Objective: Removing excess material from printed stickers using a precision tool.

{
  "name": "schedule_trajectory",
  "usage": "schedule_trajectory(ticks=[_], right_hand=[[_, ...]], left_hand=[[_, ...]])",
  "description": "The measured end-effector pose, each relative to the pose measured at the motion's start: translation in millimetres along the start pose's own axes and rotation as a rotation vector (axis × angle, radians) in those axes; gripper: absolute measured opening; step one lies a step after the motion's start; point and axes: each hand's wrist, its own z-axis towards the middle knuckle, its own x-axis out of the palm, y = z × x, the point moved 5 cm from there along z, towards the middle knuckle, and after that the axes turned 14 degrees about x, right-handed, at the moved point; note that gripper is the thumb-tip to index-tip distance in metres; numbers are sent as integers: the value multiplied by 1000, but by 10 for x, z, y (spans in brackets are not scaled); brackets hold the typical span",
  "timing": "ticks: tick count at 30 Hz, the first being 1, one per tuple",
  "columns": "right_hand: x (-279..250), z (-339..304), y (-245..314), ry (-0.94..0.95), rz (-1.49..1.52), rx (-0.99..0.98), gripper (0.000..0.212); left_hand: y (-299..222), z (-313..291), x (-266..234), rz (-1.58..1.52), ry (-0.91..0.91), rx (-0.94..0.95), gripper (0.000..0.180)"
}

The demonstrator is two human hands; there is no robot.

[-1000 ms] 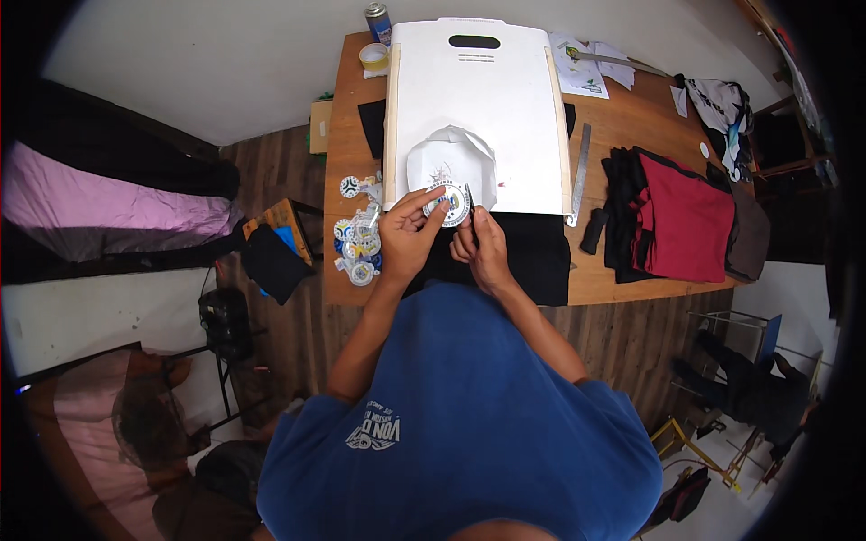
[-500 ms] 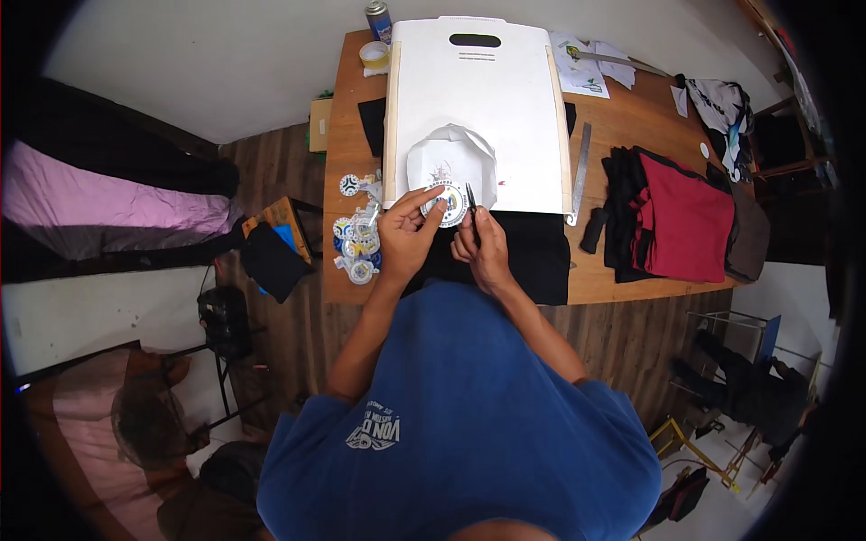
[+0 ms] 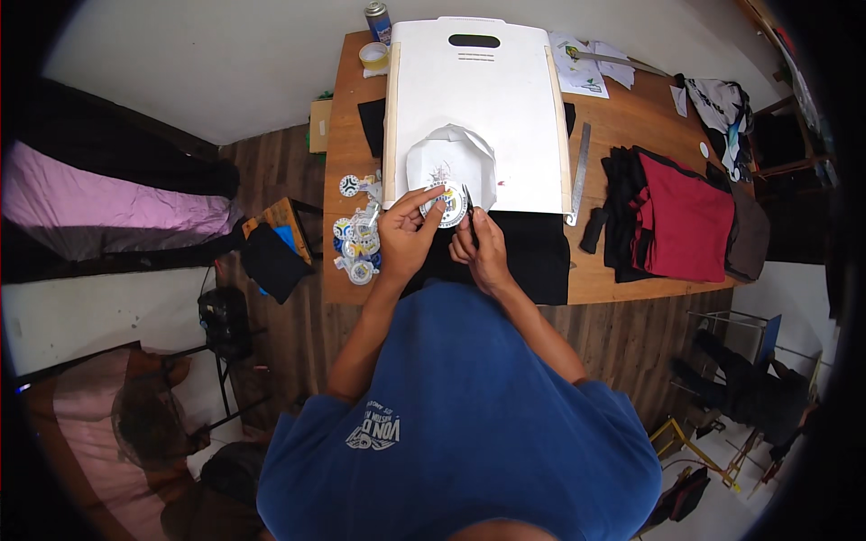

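A round white emblem patch with a dark ring and a coloured centre is pinched between the thumb and fingers of my left hand. My right hand is closed round a small pair of dark scissors. Their narrow blades point away from me at the patch's right edge, and the handles are mostly hidden by the fingers. Beyond both hands, a crumpled white paper shaped like a shallow bowl sits on a white board.
Several round patches lie loose left of my hands on the wooden table. Black cloth hangs over the front edge. A metal ruler and stacked red and black fabric are rightward. A spray can and tape roll stand behind.
The scissors' blades have come together somewhat and shifted slightly toward the patch's edge. My left hand holds the patch in nearly the same place.
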Motion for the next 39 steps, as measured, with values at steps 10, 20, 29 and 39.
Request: schedule_trajectory(ticks=[10, 20, 29, 39], right_hand=[[-46, -38, 21, 11, -14, -22, 34], [-36, -82, 62, 13, 12, -7, 33], [-58, -3, 33, 19, -4, 4, 33], [-86, 55, 52, 3, 1, 11, 34]], left_hand=[[-17, -14, 65, 6, 14, -9, 25], [-8, -42, 59, 9, 7, -11, 26], [29, 10, 47, -25, 15, -27, 25], [83, 63, 35, -8, 22, -19, 25]])
